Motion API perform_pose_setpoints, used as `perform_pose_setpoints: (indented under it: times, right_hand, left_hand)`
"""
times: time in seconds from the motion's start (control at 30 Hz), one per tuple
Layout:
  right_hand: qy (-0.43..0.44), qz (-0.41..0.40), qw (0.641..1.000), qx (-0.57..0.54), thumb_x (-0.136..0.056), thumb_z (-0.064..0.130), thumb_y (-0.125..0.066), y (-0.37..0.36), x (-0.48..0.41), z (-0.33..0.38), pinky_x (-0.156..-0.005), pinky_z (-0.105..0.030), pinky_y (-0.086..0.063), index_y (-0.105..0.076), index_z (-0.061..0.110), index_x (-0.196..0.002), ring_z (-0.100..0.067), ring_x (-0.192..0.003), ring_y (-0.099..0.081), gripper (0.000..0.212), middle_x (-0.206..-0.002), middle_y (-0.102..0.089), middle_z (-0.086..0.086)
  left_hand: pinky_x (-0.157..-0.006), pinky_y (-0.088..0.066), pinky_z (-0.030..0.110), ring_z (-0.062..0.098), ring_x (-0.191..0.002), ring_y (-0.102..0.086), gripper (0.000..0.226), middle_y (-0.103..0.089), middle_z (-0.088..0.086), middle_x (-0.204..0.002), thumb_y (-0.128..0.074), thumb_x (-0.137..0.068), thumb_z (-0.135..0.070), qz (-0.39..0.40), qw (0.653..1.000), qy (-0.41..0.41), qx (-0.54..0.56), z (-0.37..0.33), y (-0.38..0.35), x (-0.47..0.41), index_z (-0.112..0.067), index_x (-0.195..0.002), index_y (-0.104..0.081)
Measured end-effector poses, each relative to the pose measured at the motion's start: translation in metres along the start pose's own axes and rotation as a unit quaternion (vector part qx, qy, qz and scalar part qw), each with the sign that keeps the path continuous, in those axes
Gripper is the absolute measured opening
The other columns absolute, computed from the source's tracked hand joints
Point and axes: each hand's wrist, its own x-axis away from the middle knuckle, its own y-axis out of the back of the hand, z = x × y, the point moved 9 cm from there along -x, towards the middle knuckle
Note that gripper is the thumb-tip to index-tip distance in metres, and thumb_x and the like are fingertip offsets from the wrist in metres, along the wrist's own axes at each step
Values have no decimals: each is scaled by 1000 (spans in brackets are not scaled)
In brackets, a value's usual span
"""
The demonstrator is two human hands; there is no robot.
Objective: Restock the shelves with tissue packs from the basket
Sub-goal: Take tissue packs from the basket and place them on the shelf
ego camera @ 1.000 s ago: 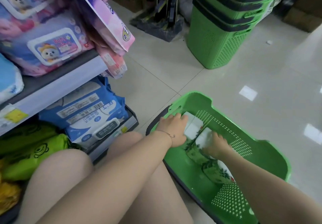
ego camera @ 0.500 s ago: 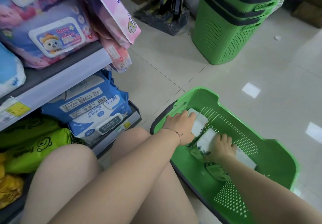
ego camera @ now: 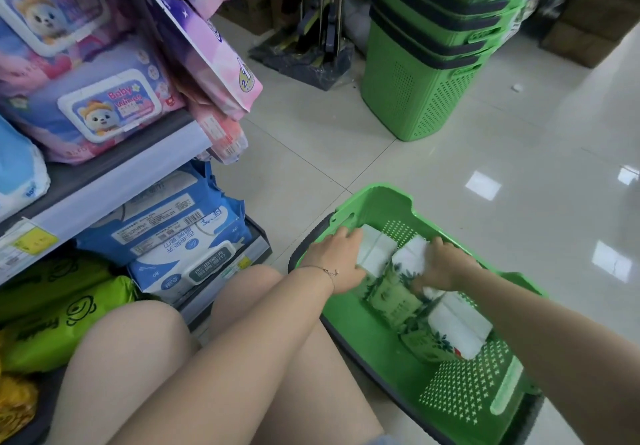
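here, soft white-and-green film-wrapped tissue packs [ego camera: 457, 330] are seen in a green perforated plastic basket [ego camera: 377, 192] near the grey metal shelf [ego camera: 114, 174]. one pack each is clasped by the left hand [ego camera: 334, 261] and right hand [ego camera: 441, 266], fingers curled over the tops. they are judged light, squashy and slick, best gripped across the narrow sides.
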Motion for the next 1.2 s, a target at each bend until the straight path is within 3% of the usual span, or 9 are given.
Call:
perform_pose_setpoints:
  times: [0.27, 0.43, 0.53, 0.67, 0.8, 0.87, 0.97, 1.07, 1.2]
  right_hand:
    - [59, -26, 997, -38, -69, 69, -66, 92, 26, 18, -72, -32, -50, -64, 6, -90, -23, -84, -59, 66, -91, -60, -7]
    - [100, -56, 991, -74, -72, 63, -67, 150, 60, 52, -52, -22, -40, -59, 13, -61, -16, -56, -51, 52, -62, -54, -1]
    - [107, -96, 986, -88, -69, 66, -68, 183, 82, 75, -59, -27, -48, -64, 9, -68, -19, -64, -55, 57, -65, -56, -3]
    - [93, -152, 978, -104, -56, 77, -66, 226, 110, 103, -63, -28, -50, -65, 8, -71, -24, -72, -60, 70, -72, -63, -6]
    - [103, -164, 965, -179, -62, 71, -67, 259, 136, 129, -55, -27, -40, -59, 9, -69, -23, -70, -54, 63, -72, -56, -5]
    - [116, -164, 946, -254, -67, 65, -68, 272, 144, 139, -60, -29, -39, -60, 7, -78, -25, -80, -54, 59, -87, -57, -9]
    - [137, -154, 908, -365, -70, 59, -69, 286, 154, 152, -71, -30, -41, -58, 7, -112, -28, -94, -56, 68, -111, -54, -12]
    - [163, -86, 859, -478, -65, 56, -72, 292, 163, 171, -71, -32, -52, -59, 9, -112, -28, -84, -65, 68, -109, -64, -11]
    - [198, 12, 811, -551, -69, 49, -68, 305, 182, 201, -86, -45, -55, -67, 7, -112, -33, -89, -70, 60, -100, -72, -15]
  left_hand:
    - [-97, -45, 41, 23, -118, -50, 51, -39, 2, -139, -55, -89, -30, -48, 993, 25, 105, 3, 33, 17, -21, -135, -37]
    - [-92, -44, 32, 18, -103, -50, 50, -44, 4, -130, -60, -88, -30, -112, 980, 28, 162, 9, 83, 37, -18, -132, -41]
    - [-93, -42, 33, 21, -105, -49, 56, -43, 6, -134, -63, -87, -35, -137, 975, 30, 173, 15, 108, 52, -17, -134, -39]
    - [-100, -40, 35, 23, -120, -45, 80, -39, 7, -139, -76, -76, -44, -133, 962, 54, 234, 31, 126, 77, -17, -138, -34]
    - [-110, -34, 40, 21, -131, -36, 117, -33, 7, -144, -89, -53, -51, -140, 952, 95, 257, 58, 142, 104, -20, -143, -20]
    - [-113, -30, 41, 20, -134, -33, 137, -31, 4, -147, -90, -37, -59, -154, 943, 110, 274, 73, 149, 117, -26, -144, -11]
    - [-108, -36, 30, 15, -127, -41, 138, -38, -1, -142, -93, -34, -55, -181, 911, 108, 355, 90, 161, 137, -30, -138, -6]
    - [-92, -35, 17, 10, -114, -44, 115, -44, -6, -129, -92, -58, -17, -269, 863, 82, 419, 99, 190, 160, -21, -142, -13]
    - [-73, -47, 6, -5, -95, -57, 96, -53, -10, -118, -89, -58, -2, -411, 789, 27, 456, 109, 242, 199, -23, -134, -33]
